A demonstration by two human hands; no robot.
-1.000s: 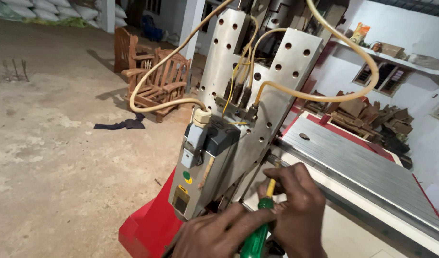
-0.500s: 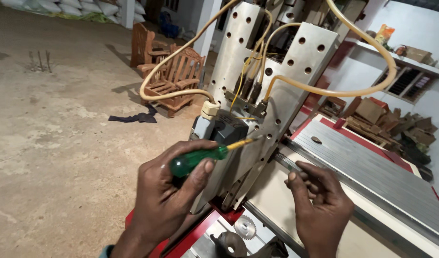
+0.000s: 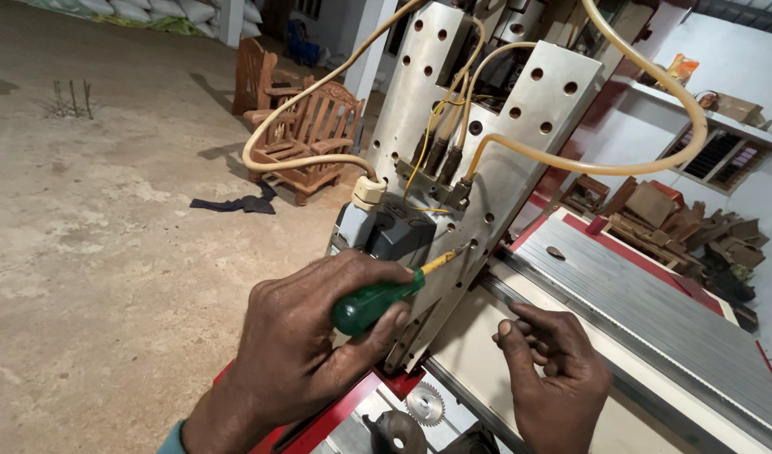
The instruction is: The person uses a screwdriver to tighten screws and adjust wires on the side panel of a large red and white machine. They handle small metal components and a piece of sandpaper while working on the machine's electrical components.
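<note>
My left hand (image 3: 306, 353) grips a green-handled screwdriver (image 3: 373, 303) with a yellow shaft, its tip pressed against the perforated metal bracket (image 3: 529, 126) of a machine. Behind the hand sits a grey switch box (image 3: 394, 235) with a white cable gland on top. My right hand (image 3: 554, 370) hovers low beside the bracket over the pale machine table (image 3: 478, 370), fingers curled in; whether they pinch something small is unclear. Yellowish hoses (image 3: 646, 143) loop from the bracket.
A ribbed metal table with red edging (image 3: 655, 311) runs to the right. A small saw blade (image 3: 425, 402) lies below the hands. Wooden chairs (image 3: 306, 134) and a dark cloth (image 3: 234, 203) stand on the concrete floor at left. Stacked wood pieces (image 3: 655, 214) sit back right.
The screwdriver went from my right hand to my left a second ago. Since then my left hand has turned it a little against the bracket; my right hand stays low beside it.
</note>
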